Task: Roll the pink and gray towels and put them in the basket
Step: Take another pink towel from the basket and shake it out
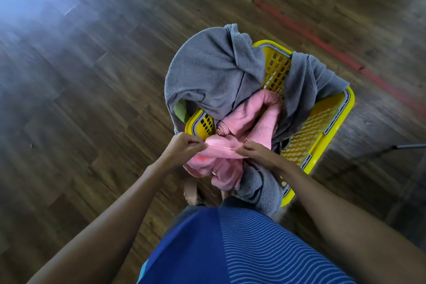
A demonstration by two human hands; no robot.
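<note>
Pink towel [232,163], bunched and unrolled, spills over the near rim of the yellow basket [345,108] as I stand over it on the wood floor [92,99]. My left hand [184,145] and right hand [254,152] each pinch the same hem. The 2 hands are a little apart, with the strip of edge drawn straight between them. The rest of the pink cloth lies back inside the basket in loose folds.

Gray towel [207,71] is draped over the basket's far-left rim and hangs down outside. More gray cloth runs along the right side and sags over the near rim beside the pink one, and I cannot tell whether that is 1 towel or 2. A scrap of green cloth [181,108] peeks from under the gray at the left. A red line [322,45] crosses the floor beyond the basket.

By my reading, the job is at its opening step. Neither towel is rolled, and I am taking an edge of the pink one to lift it clear. The next move, as I judge it, calls for drawing the pink towel free of the gray folds pressed against it without dragging them along. It then needs spreading flat enough to roll from 1 end. Neither hand holds the gray towel. Blur softens the floor, so finer detail there is lost.
</note>
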